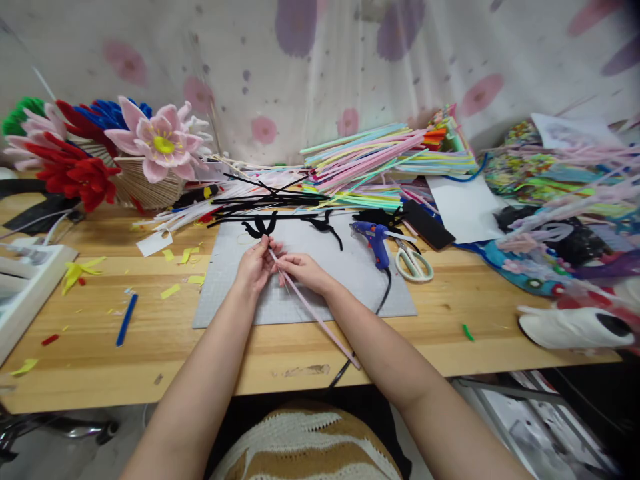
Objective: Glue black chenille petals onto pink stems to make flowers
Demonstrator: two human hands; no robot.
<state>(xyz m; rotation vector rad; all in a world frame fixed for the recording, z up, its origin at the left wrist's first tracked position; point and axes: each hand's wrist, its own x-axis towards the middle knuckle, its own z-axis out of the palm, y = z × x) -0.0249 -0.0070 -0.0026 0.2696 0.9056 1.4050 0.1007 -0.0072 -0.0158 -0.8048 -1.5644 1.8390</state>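
Over the grey cutting mat (pixel 215 300), my left hand (pixel 254 268) is closed in a pinch on the base of a black fuzzy piece (pixel 259 227) with curved prongs, made of pipe cleaner. My right hand (pixel 304 272) pinches a pale pink pipe cleaner (pixel 320 319) just below that base. Its long tail slants down to the right toward the table's front edge. How the pink end meets the black piece is partly hidden by my fingers. Another bent black piece (pixel 325 227) lies on the mat, right of my hands.
A blue glue gun (pixel 375 241), with its cord, and scissors (pixel 414 262) lie at the mat's right. Black pipe cleaners (pixel 270 200) and pastel bundles (pixel 370 157) line the back. Fuzzy flowers (pixel 159 143) stand back left. A blue strip (pixel 127 320) and yellow scraps lie left.
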